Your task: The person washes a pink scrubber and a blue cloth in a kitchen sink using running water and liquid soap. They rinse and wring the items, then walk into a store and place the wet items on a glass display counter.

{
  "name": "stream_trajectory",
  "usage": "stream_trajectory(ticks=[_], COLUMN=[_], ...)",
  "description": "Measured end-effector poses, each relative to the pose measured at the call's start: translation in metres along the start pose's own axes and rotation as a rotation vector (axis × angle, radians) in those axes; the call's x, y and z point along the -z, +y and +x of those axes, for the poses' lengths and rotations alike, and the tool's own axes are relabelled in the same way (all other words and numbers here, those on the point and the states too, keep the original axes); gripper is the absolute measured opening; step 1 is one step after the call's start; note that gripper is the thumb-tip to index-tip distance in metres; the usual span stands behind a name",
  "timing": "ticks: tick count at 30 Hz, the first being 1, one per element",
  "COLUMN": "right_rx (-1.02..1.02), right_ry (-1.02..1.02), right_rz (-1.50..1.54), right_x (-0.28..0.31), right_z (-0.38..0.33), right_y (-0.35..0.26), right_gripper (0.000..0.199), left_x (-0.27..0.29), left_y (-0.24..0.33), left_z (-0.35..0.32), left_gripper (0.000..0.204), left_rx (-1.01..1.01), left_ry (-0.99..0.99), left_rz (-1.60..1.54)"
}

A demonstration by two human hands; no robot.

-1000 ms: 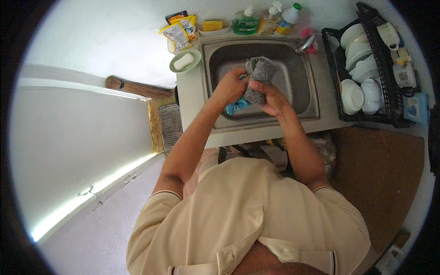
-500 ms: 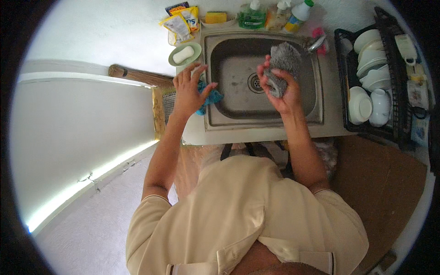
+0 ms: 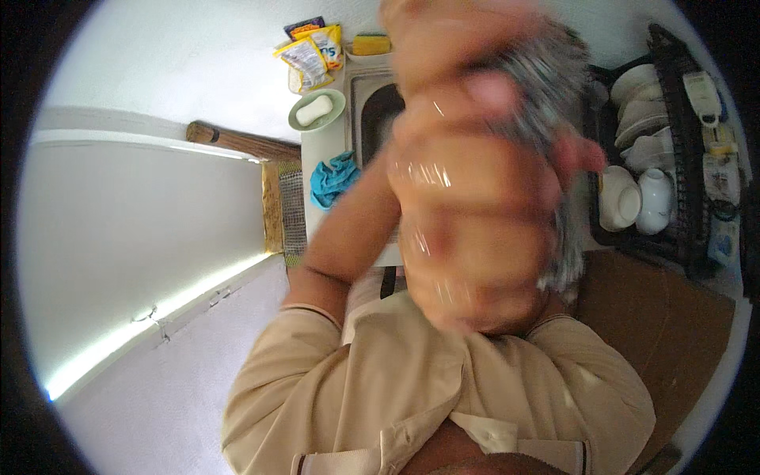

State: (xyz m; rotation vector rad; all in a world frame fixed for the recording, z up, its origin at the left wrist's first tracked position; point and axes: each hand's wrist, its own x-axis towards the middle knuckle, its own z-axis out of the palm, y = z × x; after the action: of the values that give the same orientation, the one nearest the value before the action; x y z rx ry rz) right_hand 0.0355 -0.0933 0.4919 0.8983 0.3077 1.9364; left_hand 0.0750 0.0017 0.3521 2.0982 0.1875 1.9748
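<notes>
Both my hands are raised close to the camera and smeared by motion. They are clenched together around a shaggy grey cloth, which sticks out along their right side and near the top. Their skin glistens with wet streaks. My left forearm runs up into the clasped hands; most of my right forearm is hidden behind them. Which fingers belong to which hand is hard to make out. A crumpled blue cloth lies on the counter left of the sink, whose basin is mostly covered by my hands.
White soap sits in a green dish. Behind it are yellow packets and a yellow sponge. A black rack with white bowls stands at the right. A bundled broom lies left of the counter.
My right hand has lifted the grey cloth from over the sink toward the camera. My left hand has left the blue cloth and joined it. The blue cloth now lies spread farther left.
</notes>
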Motion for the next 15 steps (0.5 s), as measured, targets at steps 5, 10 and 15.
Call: stream_trajectory(ticks=[5,10,15], right_rx=[-0.086,-0.157,-0.779], right_ry=[0.317,1.164,1.381], right_rz=[-0.645,-1.522,-2.362], right_x=[-0.004,-0.016,0.019], right_z=[-0.046,-0.049,-0.027], right_y=[-0.043,-0.110,-0.183], right_gripper=[0.049,0.031,0.027], left_x=[0.040,0.079,0.078], left_y=[-0.030,-0.066,-0.077], left_z=[0.127,0.106,0.039], left_gripper=[0.033,0.035,0.020], left_rx=[-0.695,-0.682,-0.272], left_ry=[-0.255,-1.135,-1.520], left_rz=[-0.183,-0.092,0.366])
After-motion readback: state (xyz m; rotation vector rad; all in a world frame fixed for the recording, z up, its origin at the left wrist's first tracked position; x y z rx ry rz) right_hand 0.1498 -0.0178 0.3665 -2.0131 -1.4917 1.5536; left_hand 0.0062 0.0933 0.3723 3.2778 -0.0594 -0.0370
